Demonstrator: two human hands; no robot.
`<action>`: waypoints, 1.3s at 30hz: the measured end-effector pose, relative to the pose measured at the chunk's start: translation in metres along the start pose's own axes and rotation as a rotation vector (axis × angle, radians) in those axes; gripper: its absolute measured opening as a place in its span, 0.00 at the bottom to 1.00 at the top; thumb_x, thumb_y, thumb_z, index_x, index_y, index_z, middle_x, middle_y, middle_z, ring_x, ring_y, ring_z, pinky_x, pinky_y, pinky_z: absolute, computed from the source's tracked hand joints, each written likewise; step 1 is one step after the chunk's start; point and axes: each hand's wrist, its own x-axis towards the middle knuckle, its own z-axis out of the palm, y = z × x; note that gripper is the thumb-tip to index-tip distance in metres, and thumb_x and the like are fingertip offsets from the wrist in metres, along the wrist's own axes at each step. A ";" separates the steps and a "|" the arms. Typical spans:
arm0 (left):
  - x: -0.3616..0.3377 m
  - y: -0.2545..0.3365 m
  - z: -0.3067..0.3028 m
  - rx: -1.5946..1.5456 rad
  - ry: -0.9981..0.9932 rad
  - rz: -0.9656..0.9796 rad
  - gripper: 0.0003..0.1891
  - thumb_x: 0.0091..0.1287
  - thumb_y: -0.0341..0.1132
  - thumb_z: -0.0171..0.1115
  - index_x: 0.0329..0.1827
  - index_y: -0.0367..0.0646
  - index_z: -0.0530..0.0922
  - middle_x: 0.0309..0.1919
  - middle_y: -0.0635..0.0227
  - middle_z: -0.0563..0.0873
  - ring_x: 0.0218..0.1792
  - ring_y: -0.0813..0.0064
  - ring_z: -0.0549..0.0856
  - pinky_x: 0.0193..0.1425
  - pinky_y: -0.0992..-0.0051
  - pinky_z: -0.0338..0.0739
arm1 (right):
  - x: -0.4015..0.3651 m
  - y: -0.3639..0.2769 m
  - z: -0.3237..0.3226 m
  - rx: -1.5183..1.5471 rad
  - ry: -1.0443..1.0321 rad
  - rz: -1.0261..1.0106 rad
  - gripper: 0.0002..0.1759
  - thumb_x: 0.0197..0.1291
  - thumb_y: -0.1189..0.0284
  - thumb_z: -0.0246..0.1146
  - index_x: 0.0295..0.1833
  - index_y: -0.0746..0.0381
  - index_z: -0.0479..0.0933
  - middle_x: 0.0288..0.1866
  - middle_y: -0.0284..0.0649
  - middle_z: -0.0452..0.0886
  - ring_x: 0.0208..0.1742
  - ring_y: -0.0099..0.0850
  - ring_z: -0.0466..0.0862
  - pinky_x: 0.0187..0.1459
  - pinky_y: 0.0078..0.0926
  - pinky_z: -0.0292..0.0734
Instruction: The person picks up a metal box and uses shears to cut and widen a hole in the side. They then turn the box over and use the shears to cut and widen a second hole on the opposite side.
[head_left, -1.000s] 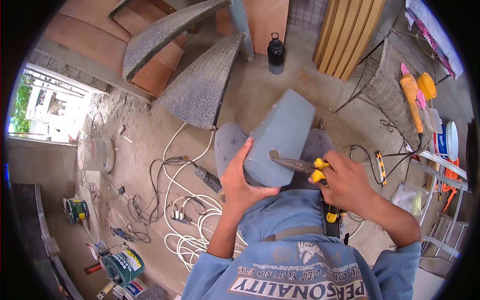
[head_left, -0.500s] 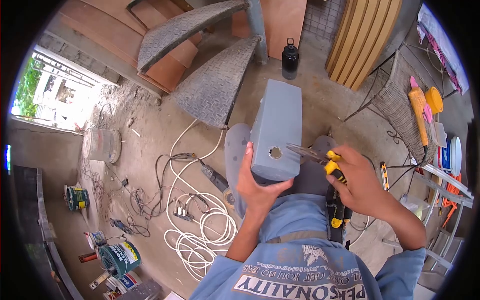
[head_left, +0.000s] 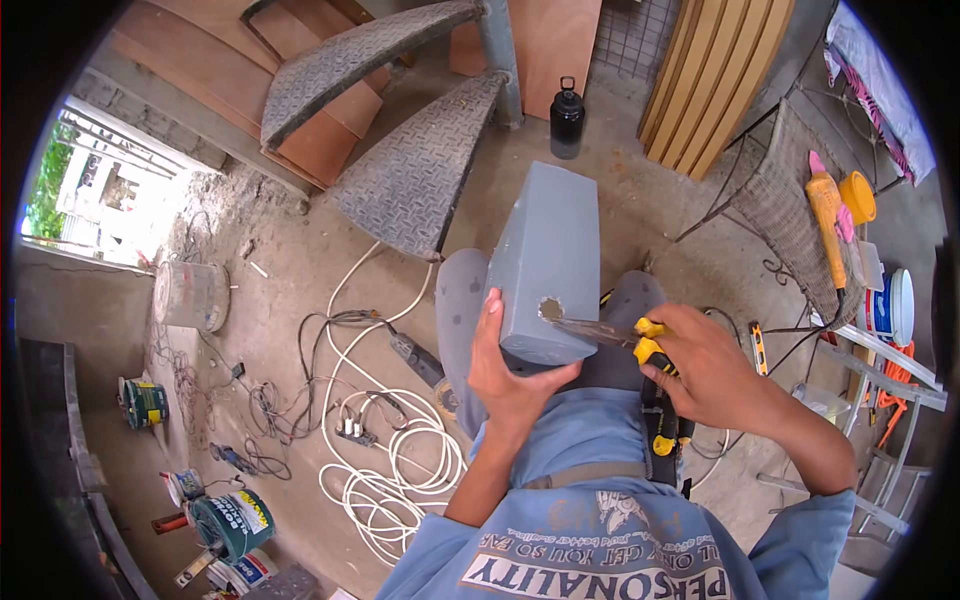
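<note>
My left hand (head_left: 510, 372) grips a grey rectangular metal box (head_left: 548, 255) by its near end, held upright over my knees. A round hole (head_left: 549, 309) shows in the near face of the box. My right hand (head_left: 700, 380) holds yellow-handled pliers (head_left: 610, 333); their metal jaws reach left and touch the edge of that hole. A second yellow-handled tool (head_left: 662, 435) hangs at my waist.
White coiled cable (head_left: 400, 470), dark wires and an angle grinder (head_left: 420, 362) lie on the concrete floor at left. Metal spiral stair treads (head_left: 420, 175) and a black bottle (head_left: 566, 120) stand ahead. A wicker chair (head_left: 790, 210) with tools is right. Paint cans (head_left: 225, 525) sit lower left.
The pliers, drawn back from the box half a second ago, have returned with their jaws at the hole's edge. The box has tilted slightly between frames.
</note>
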 end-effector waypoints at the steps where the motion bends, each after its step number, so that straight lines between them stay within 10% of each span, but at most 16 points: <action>1: 0.000 0.000 0.000 -0.001 0.002 -0.002 0.56 0.29 0.35 0.86 0.69 0.37 0.66 0.64 0.47 0.76 0.64 0.50 0.78 0.68 0.62 0.74 | 0.002 0.002 -0.002 -0.002 -0.003 -0.001 0.13 0.55 0.74 0.68 0.43 0.70 0.79 0.50 0.45 0.74 0.48 0.44 0.76 0.49 0.37 0.73; 39: -0.037 -0.016 -0.013 -0.202 0.078 0.023 0.56 0.38 0.52 0.84 0.71 0.41 0.63 0.67 0.41 0.72 0.67 0.42 0.74 0.72 0.50 0.66 | 0.021 -0.031 -0.044 -0.215 -0.275 -0.129 0.14 0.42 0.77 0.66 0.38 0.70 0.80 0.51 0.45 0.74 0.51 0.40 0.73 0.48 0.36 0.65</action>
